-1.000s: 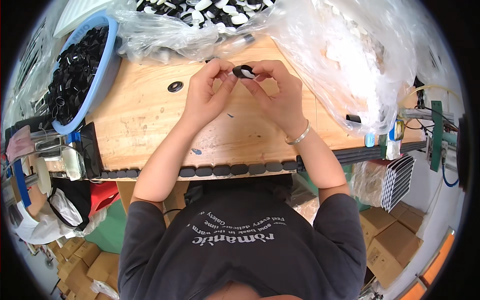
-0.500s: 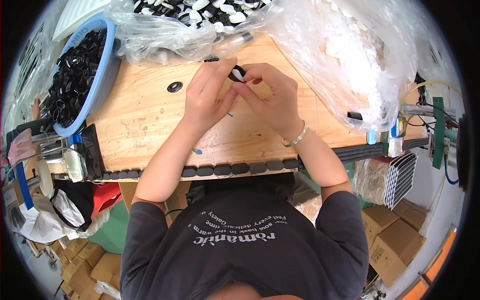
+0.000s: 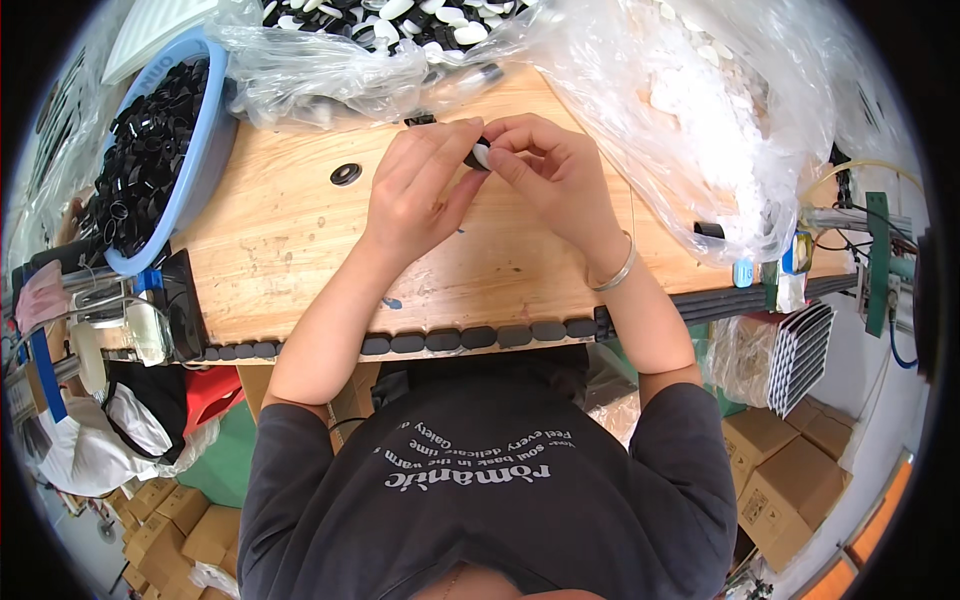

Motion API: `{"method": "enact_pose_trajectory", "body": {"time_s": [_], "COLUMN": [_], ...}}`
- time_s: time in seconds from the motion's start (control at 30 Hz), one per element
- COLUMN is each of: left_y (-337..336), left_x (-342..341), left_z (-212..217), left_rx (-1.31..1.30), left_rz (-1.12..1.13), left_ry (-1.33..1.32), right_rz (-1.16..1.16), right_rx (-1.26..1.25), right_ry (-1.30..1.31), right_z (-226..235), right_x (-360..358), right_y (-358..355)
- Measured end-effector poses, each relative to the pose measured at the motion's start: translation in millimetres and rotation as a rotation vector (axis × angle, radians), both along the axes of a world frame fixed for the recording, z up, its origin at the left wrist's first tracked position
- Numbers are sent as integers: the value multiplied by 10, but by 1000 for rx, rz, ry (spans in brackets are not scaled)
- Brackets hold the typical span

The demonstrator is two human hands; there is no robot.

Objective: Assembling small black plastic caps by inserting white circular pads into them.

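Note:
Over the middle of the wooden table (image 3: pixel 290 230), both my hands meet on a small black oval ring-like part (image 3: pixel 471 160). A white oval piece (image 3: pixel 482 155) shows in its opening. My left hand (image 3: pixel 415 190) is closed round the black part from the left, its fingertips partly hidden. Thumb and fingers of my right hand (image 3: pixel 555 180) pinch at the white piece from the right side. A black disc with a hole (image 3: pixel 346 174) lies on the wood left of my left hand. Beyond my fingers sits another small black part (image 3: pixel 420 119).
A blue basin (image 3: pixel 222 130) full of black rings stands at the left. At the back, a clear plastic bag (image 3: pixel 310 75) holds black and white ovals. Another bag (image 3: pixel 600 110) with white pieces covers the right side. Black oval pads (image 3: pixel 445 340) line the front edge.
My right hand has shifted slightly and turned, its thumb now lying closer over the white piece. The left hand keeps its grip on the black part.

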State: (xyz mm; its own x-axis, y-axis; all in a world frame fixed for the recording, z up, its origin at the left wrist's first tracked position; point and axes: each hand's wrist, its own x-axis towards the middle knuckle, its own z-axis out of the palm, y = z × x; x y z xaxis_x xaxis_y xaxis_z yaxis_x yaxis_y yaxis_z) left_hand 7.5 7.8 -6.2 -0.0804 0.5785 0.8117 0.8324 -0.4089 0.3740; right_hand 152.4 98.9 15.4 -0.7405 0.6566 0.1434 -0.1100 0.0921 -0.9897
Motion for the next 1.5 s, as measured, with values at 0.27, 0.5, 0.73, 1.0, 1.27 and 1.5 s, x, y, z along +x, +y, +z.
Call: {"method": "enact_pose_trajectory", "body": {"time_s": [0.27, 0.5, 0.73, 1.0, 1.27, 1.5], "left_y": [-6, -1, -31, -41, -82, -57], "left_x": [23, 29, 21, 60, 7, -13], "left_z": [-14, -2, 15, -18, 2, -8], "left_rx": [-54, -74, -97, -212, -384, -396], "left_rz": [-3, 25, 49, 7, -60, -140], "left_ry": [3, -23, -37, -493, -627, -647], "right_rz": [-262, -215, -131, -57, -59, -34], "right_rx": [616, 643, 602, -114, -150, -98], "right_ry": [-72, 35, 68, 39, 48, 125], "right_z": [27, -41, -17, -115, -82, -142], "right_x": [-51, -40, -44, -21, -36, -60], "right_y": [-93, -41, -25, 41, -14, -32]}}
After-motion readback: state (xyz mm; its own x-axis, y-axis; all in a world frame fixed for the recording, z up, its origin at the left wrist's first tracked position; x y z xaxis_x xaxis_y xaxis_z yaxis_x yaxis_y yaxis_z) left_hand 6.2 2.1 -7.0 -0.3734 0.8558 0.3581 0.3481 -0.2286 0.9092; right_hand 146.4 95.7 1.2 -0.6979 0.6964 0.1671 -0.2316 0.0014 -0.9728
